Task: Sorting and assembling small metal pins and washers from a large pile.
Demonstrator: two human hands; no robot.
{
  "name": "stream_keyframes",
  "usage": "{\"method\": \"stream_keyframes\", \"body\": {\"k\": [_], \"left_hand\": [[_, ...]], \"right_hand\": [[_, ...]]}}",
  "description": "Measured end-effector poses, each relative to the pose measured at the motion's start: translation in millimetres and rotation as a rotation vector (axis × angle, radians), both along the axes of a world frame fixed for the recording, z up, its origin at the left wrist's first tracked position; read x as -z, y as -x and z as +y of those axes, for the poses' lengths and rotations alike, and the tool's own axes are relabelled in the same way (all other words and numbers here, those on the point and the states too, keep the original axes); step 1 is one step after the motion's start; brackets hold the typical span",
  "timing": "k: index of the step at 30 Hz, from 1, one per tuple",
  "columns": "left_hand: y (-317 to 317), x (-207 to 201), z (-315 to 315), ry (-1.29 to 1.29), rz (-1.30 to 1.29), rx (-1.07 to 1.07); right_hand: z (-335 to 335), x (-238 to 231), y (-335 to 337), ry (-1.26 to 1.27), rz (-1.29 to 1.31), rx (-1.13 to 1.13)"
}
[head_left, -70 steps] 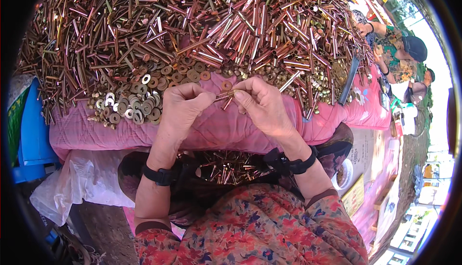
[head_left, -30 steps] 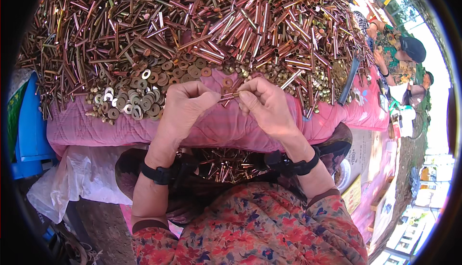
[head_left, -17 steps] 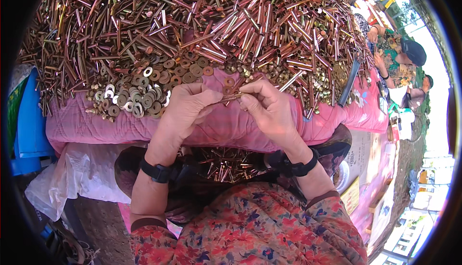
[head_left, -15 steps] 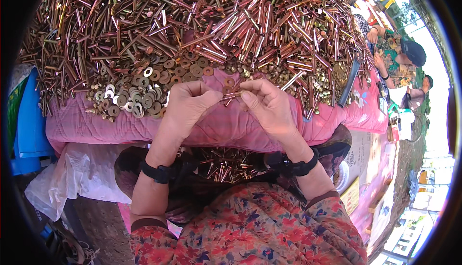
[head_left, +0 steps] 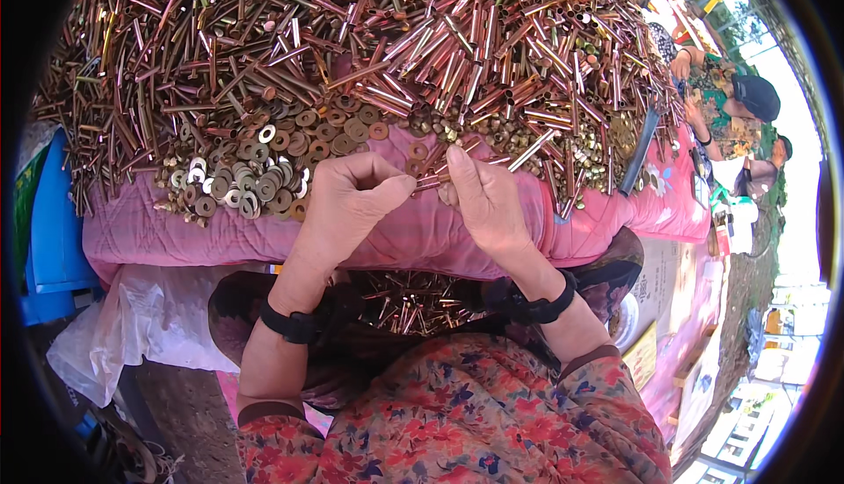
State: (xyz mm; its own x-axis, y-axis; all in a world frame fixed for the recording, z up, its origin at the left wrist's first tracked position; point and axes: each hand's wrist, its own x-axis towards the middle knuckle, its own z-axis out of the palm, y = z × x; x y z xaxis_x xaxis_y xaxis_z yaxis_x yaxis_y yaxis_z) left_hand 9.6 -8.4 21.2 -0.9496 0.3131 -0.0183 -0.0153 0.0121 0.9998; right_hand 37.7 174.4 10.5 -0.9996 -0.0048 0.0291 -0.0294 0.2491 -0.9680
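At the near edge of the pink cloth [head_left: 176, 238], washers [head_left: 255, 189] lie left. The left hand [head_left: 347, 207] and right hand [head_left: 488, 207] pinch 1 small copper-coloured rod [head_left: 428, 182] between fingertips, its long axis running left to right between them, both hands equally close. Behind rises a heap of metal tubes [head_left: 369, 44]. In the lap, a dark cloth [head_left: 615, 264] holds finished pieces [head_left: 413, 299].
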Motion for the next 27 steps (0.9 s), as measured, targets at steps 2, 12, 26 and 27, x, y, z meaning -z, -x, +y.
{"method": "stream_keyframes", "body": {"k": [2, 12, 26, 27], "left_hand": [[2.5, -1.0, -2.4, -0.312, -0.397, 0.08], [1.3, 0.3, 0.4, -0.342, -0.494, 0.092], [-0.4, 1.5, -2.1, -0.285, -0.355, 0.006], [-0.7, 0.7, -2.2, -0.285, -0.355, 0.005]], "right_hand": [[-3.3, -6.9, -3.8, -0.078, 0.098, 0.022], [7.6, 0.2, -1.1, -0.172, 0.195, 0.015], [10.3, -2.2, -13.3, 0.545, 0.002, 0.02], [9.3, -3.4, -14.3, 0.558, -0.015, 0.051]]}}
